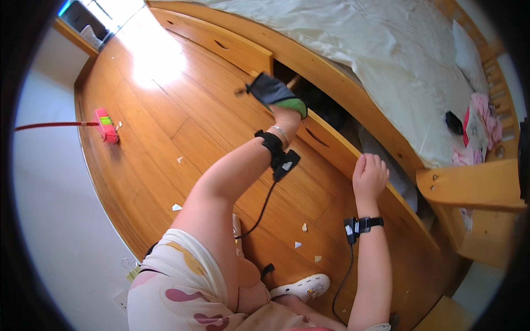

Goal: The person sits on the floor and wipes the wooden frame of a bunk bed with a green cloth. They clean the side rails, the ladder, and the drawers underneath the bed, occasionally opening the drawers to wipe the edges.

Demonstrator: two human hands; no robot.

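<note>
My left hand (pixel 287 116) is raised over the open drawer's near edge and holds a dark grey cloth item (pixel 271 89) with a green band. The cloth hides most of the fingers. My right hand (pixel 370 176) is over the top edge of the wooden drawer front (pixel 331 142), fingers curled out of sight; whether they grip the edge is hidden. Dark and pale contents, partly in shadow, show inside the drawer under the bed. Each wrist wears a black strap with a small cabled device.
A wooden bed (pixel 339 78) with a white sheet (pixel 372 41) runs along the right; a pillow and pink cloths lie on it. A red broom (pixel 107 126) stands by the left wall. Several white scraps (pixel 298 245) litter the wood floor (pixel 165 178). A white clog (pixel 304 287) is below me.
</note>
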